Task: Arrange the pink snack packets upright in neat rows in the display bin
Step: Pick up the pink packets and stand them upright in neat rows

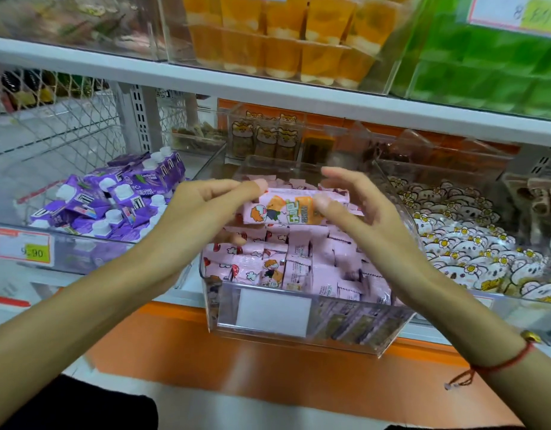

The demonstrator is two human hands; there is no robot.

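Both forearms reach in from the bottom corners and meet over the clear display bin (302, 332), which sits on the shelf with its front edge hanging over the orange shelf lip (268, 361). The left hand (203, 209) comes in palm-down, wrist bent slightly, thumb and forefinger pinching the left end of a pink snack packet (283, 209). The right hand (358, 209) mirrors it — thumb pressed on the packet's right end, index finger stretched out above it, the other fingers loosely spread. A red string bracelet (503, 364) circles the right wrist.

The packet is held lying sideways, printed face towards the camera, just above the rest of the pink packets (299, 262) in the bin. Those stand mostly upright in rough rows, some leaning.

Left of the bin lies a tray of purple cartons (119, 197) with white caps; to the right, a bin of white flower-printed sweets (472, 256). Orange jelly cups (283, 41) fill the shelf above.
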